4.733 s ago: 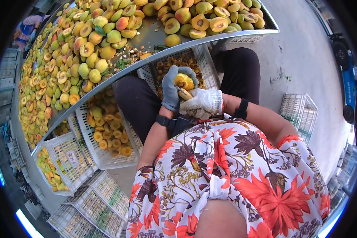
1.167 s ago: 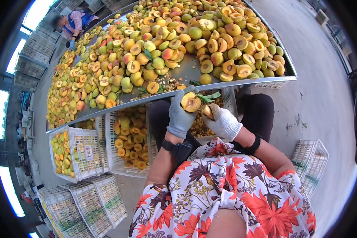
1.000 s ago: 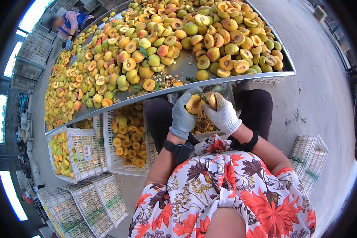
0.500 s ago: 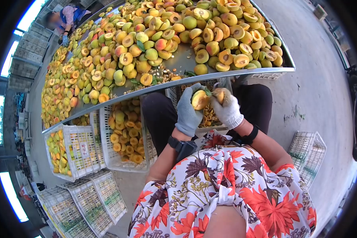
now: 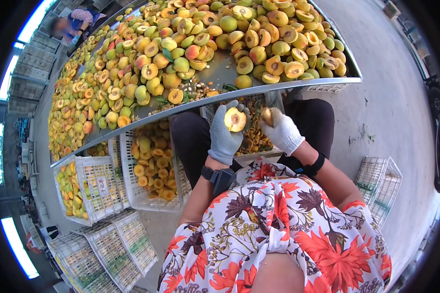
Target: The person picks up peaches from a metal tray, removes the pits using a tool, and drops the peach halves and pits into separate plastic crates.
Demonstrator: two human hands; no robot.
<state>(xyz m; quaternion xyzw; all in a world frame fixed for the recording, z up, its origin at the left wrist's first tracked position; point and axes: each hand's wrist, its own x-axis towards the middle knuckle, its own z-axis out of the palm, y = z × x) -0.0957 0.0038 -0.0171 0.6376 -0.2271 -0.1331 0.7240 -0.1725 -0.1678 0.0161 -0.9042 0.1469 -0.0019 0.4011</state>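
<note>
My left hand [image 5: 225,139], in a grey glove, is closed around an apricot half [image 5: 235,119], its pale cut face and brown centre turned up. To the right of it, my right hand [image 5: 280,132] wears a white glove with brown-stained fingers. Those fingers are curled round something brownish-orange, too blurred to name. Both hands are apart, over my lap and just below the table's metal edge. Beneath them, between my knees, stands a crate [image 5: 277,101] with apricot pieces in it. On the metal table [image 5: 217,78] lie heaped apricots [image 5: 181,65], whole and halved.
Left of my leg, a white crate [image 5: 126,146] holds apricot halves [image 5: 157,166]; another crate [image 5: 102,188] beside it holds greener fruit. Stacked crates [image 5: 110,249] stand lower left, with one more crate [image 5: 379,188] at right. Another person [image 5: 78,24] leans over the table's far left end.
My hands have drawn apart. The apricot half in my left hand now faces up more, and the leaf beside it no longer shows. The other person's arm has moved back slightly.
</note>
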